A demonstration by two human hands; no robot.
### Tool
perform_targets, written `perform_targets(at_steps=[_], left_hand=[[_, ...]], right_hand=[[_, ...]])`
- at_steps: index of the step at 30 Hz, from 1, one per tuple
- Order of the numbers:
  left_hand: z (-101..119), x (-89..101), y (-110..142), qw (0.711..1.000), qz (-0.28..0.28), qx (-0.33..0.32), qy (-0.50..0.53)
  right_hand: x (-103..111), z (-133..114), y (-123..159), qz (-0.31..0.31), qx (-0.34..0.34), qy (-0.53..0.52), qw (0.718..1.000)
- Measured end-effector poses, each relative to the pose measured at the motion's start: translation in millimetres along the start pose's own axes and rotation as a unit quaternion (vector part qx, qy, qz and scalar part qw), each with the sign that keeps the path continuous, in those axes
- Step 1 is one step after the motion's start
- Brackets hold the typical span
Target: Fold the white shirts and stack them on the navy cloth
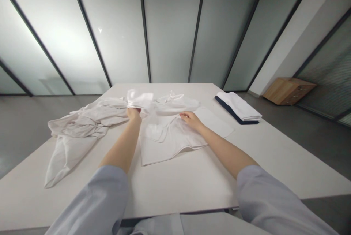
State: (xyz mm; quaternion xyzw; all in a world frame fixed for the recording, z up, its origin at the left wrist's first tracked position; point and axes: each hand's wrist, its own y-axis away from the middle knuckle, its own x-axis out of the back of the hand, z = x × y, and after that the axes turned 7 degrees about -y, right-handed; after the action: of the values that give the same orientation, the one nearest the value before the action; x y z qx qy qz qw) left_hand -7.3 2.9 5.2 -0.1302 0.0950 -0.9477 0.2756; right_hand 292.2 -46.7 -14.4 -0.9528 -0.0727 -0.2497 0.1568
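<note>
A thin white garment (164, 147) lies partly spread on the table, its hem toward me and a patch-pocket shape on its front. My left hand (134, 113) is closed around a bunched, raised part of the white cloth near the garment's far left side. My right hand (191, 120) rests over the garment's right half, thumb and fingertips pinched together on the fabric. Crumpled white cloth (87, 121) stretches away to the left, with a pointed end hanging toward the near left. Whether it is one piece with the garment I cannot tell.
The white table (186, 183) runs from my body toward a frosted glass partition (170, 26). On its right side lies a folded white cloth (240, 106) on top of a dark navy folded piece (229, 109). A wooden cabinet (286, 90) stands on the floor at the right.
</note>
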Motion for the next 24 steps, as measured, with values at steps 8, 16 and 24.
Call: perform_targets(at_steps=[8, 16, 24], left_hand=[[7.0, 33.2, 12.4, 0.953, 0.163, -0.03, -0.254], [-4.6, -13.3, 50.3, 0.813, -0.251, -0.254, -0.46], [-14.2, -3.4, 37.2, 0.842, -0.248, -0.211, -0.43]], right_hand=[[-2.6, -0.5, -23.6, 0.029, 0.057, 0.245, 0.968], [-27.0, -7.7, -46.9, -0.056, -0.035, 0.367, 0.928], [24.5, 8.2, -57.6, 0.09, -0.137, 0.237, 0.958]])
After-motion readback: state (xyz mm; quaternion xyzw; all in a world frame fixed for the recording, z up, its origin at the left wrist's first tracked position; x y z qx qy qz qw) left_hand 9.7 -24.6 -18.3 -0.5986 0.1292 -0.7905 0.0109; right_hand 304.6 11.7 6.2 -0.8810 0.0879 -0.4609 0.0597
